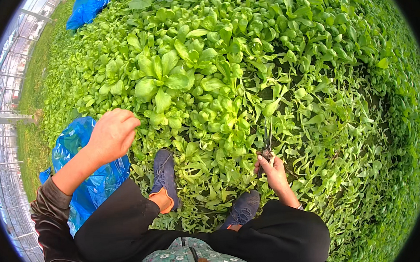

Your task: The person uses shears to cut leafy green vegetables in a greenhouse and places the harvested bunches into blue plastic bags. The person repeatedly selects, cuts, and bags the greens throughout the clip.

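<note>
My right hand (275,170) grips a pair of scissors (268,150), whose blades point away from me among cut leafy stems. The blades look slightly apart. My left hand (113,136) is raised over the edge of the green leaf crop (177,80), with its fingers curled inward; whether anything is between them is hidden. Below and left of that hand, a blue plastic bag (105,178) lies beside my leg, partly behind my forearm. A taller rosette of broad leaves (160,79) stands ahead of the left hand.
My two dark shoes (163,174) stand among low plants. Another blue plastic bag (86,10) lies far ahead on the left. Shorter, thinned stems (322,123) spread to the right. Along the left rim runs a greenhouse frame (8,117) beside a grassy strip.
</note>
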Tool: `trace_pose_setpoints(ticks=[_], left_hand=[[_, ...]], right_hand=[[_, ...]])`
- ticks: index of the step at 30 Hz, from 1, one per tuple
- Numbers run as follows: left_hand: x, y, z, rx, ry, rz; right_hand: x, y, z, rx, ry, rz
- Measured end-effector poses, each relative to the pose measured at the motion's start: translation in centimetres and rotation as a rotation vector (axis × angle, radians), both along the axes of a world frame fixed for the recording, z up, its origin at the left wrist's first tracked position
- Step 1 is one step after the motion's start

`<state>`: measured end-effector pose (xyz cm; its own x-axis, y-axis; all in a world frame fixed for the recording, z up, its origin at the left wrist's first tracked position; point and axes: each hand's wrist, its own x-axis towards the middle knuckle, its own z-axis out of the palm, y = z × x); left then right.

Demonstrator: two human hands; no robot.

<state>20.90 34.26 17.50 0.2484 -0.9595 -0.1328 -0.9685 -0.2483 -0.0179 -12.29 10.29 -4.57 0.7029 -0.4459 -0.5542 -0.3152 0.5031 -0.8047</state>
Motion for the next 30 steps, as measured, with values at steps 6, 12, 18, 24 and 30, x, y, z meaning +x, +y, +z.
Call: trace_pose_setpoints(ticks=[6, 12, 18, 24, 30], left_hand=[[-11.4, -16.6, -11.1, -0.005, 0.342, -0.545], [-11.2, -17.8, -16.5, 0.164, 0.063, -0.106], [-10.1, -16.3, -17.8, 0.162, -0.016, -0.079], [-8.7, -17.1, -18.6, 0.151, -0.024, -0.131], [-8.3, -17.1, -19.2, 0.115, -0.059, -0.386]], right_hand=[[-0.6, 1.2, -0.8, 0.282, 0.019, -0.063], [0.0, 1.4, -2.0, 0.519, 0.129, 0.302], [3.9, 2.1, -3.9, 0.531, 0.145, 0.282], [4.0, 2.0, -3.7, 0.485, 0.17, 0.222], [4.9, 1.1, -3.4, 0.579, 0.094, 0.211]])
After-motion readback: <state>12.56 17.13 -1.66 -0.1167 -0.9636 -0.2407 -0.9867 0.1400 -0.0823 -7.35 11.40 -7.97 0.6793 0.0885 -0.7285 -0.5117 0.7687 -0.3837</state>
